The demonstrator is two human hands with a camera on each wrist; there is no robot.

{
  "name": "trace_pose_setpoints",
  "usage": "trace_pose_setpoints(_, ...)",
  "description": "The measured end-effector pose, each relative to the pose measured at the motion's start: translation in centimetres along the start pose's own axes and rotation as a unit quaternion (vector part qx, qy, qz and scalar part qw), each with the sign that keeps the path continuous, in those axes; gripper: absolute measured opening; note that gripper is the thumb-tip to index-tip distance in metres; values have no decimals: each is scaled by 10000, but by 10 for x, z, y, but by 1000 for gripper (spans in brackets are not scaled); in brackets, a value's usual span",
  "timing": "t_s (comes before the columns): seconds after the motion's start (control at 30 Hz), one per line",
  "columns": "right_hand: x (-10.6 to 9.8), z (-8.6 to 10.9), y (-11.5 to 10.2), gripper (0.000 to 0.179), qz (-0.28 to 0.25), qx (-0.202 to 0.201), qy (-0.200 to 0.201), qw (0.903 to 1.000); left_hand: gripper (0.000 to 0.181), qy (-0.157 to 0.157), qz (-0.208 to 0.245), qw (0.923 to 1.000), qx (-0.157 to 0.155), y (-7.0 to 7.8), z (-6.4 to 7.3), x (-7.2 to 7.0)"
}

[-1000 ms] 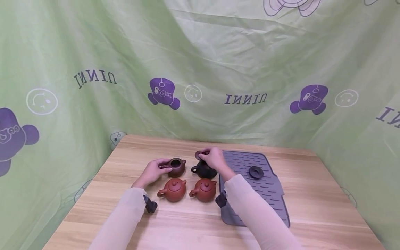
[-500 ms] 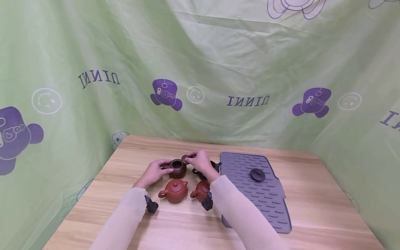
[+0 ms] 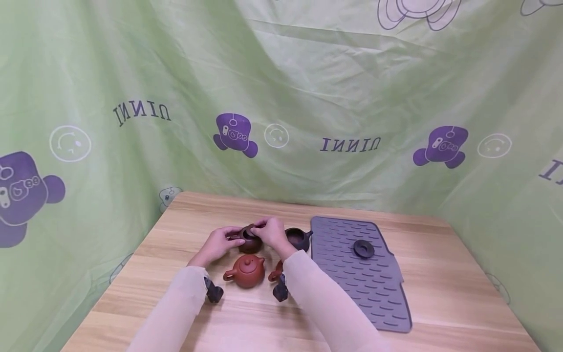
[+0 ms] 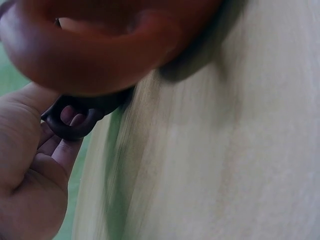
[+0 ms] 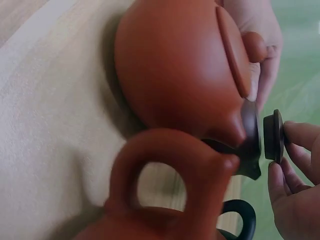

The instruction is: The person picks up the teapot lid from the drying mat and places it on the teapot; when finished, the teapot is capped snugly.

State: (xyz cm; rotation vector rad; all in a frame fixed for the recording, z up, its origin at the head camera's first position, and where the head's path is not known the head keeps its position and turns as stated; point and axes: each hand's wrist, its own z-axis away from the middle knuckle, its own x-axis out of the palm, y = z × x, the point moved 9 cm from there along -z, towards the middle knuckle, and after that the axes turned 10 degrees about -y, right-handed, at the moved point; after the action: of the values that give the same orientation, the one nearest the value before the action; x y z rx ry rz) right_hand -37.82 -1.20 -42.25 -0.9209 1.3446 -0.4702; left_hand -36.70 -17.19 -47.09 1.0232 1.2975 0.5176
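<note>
My left hand (image 3: 220, 243) grips the dark brown teapot (image 3: 249, 246) at its handle side; in the left wrist view, fingers curl by the dark handle (image 4: 75, 131). Pinched between thumb and fingers of my right hand (image 3: 271, 233) is a dark brown teapot lid (image 5: 273, 136). It is tilted just over that pot's mouth, apart from the rim in the right wrist view. Nearer me stands a lidded red teapot (image 3: 248, 272). A second red teapot (image 3: 275, 274) is mostly hidden by my right wrist. The black teapot (image 3: 299, 238), lidless, sits right of my right hand.
A grey ridged mat (image 3: 343, 249) lies right of the teapots, bearing a round black lid (image 3: 363, 249). The wooden table (image 3: 431, 274) reaches back to a green printed cloth (image 3: 290, 73). Small black cameras are strapped to both wrists.
My right hand has carried the brown lid leftward from above the black teapot to over the brown teapot, uncovering the black pot's open mouth. My left hand has kept its hold.
</note>
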Motion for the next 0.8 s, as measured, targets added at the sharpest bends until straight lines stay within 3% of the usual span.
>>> trace_pose_setpoints(0.8,18,-4,3,11,226,-119,136,9996,40,68,-63,9999,117,1,-1,1)
